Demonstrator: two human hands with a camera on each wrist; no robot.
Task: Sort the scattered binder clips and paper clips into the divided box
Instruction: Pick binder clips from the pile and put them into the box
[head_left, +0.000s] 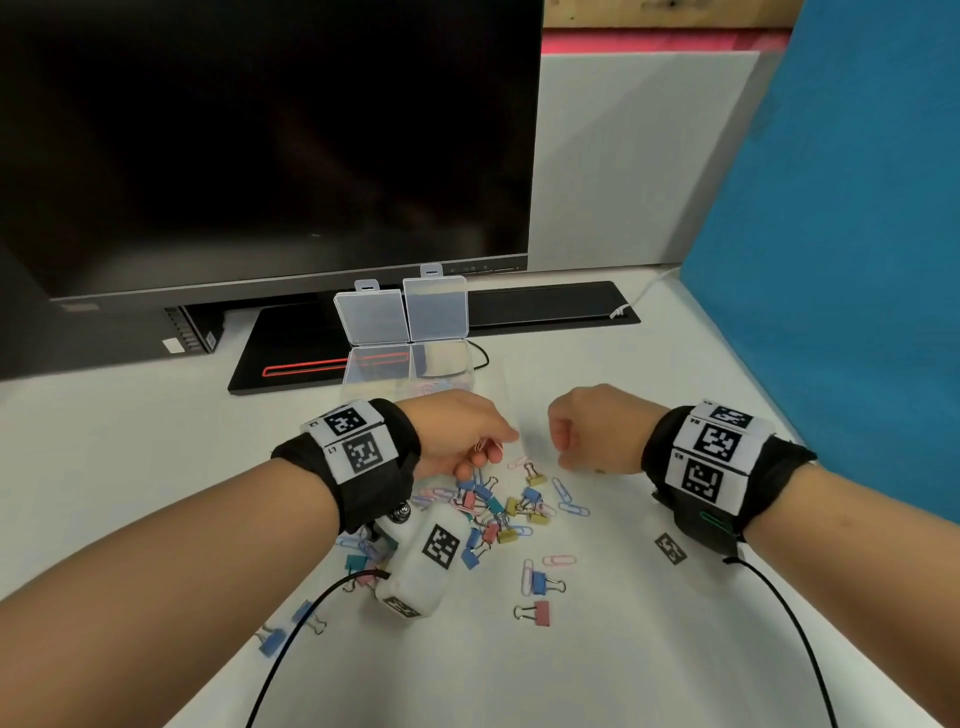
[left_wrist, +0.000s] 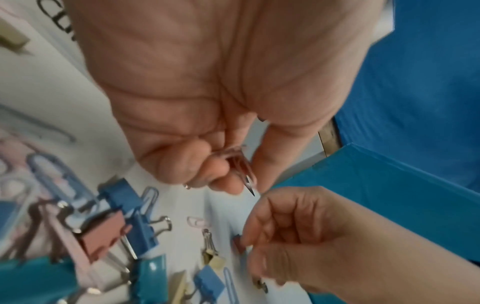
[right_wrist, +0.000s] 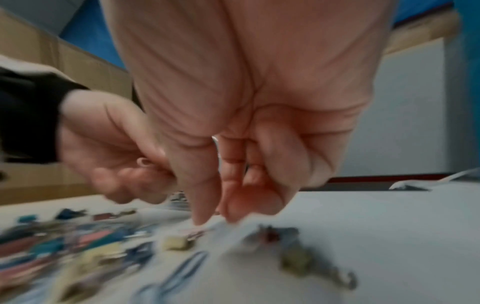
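Note:
Binder clips and paper clips in pink, blue, yellow and teal lie in a scattered pile (head_left: 498, 512) on the white table, seen close in the left wrist view (left_wrist: 111, 224). My left hand (head_left: 483, 452) hovers over the pile's far edge and pinches pink paper clips (left_wrist: 240, 164). To its right, my right hand (head_left: 563, 452) has its fingers curled, with a silver wire (right_wrist: 216, 144) showing between them. Its fingertips (left_wrist: 249, 242) sit at a small pink binder clip (left_wrist: 238, 244). The clear divided box (head_left: 467, 364) stands behind the hands, lids up, with paper clips in a front compartment.
A dark monitor (head_left: 260, 145) and its black base (head_left: 291, 353) stand behind the box. A blue partition (head_left: 841, 260) walls the right side. Loose clips (head_left: 540, 584) lie nearer me, and black cables (head_left: 291, 639) trail from both wrists.

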